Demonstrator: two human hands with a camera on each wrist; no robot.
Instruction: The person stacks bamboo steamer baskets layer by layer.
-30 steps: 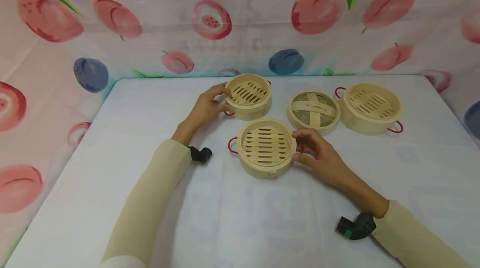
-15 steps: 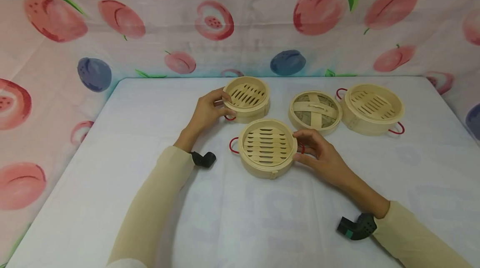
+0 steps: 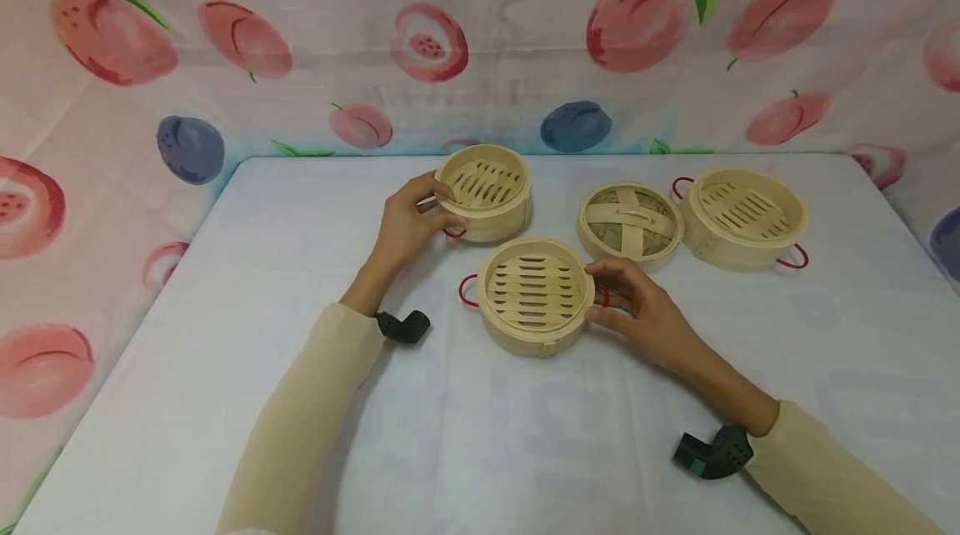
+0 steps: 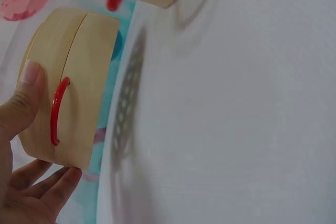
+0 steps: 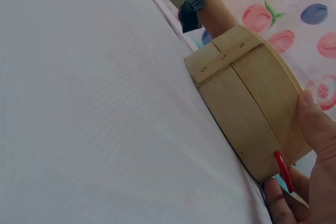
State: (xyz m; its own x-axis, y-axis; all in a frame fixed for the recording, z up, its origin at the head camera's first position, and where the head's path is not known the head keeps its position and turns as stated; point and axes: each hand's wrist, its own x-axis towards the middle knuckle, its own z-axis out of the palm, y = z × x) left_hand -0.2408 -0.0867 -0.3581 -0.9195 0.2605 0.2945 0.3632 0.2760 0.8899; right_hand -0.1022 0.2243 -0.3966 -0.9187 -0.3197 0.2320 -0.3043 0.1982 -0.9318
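In the head view my left hand [image 3: 407, 222] grips a round bamboo steamer basket [image 3: 491, 227] by its near left side, beside a red loop handle. The left wrist view shows that basket [image 4: 81, 103] raised off the table, its shadow apart from it; the thumb is on the wall and fingertips are under the bottom edge. My right hand [image 3: 637, 306] holds a second steamer basket [image 3: 525, 340] at its right side, around the red handle [image 5: 283, 171]. This basket stands on the table, its slatted bottom facing me.
A woven bamboo lid [image 3: 632, 222] lies on the white tablecloth [image 3: 480, 452] behind the right hand. Touching or nearly touching it is a third steamer basket [image 3: 738, 245] with red handles. A fruit-print cloth [image 3: 495, 35] hangs behind the table.
The basket in my left hand first came slightly nearer, then rose and shifted left. My right hand and its basket stay in place.
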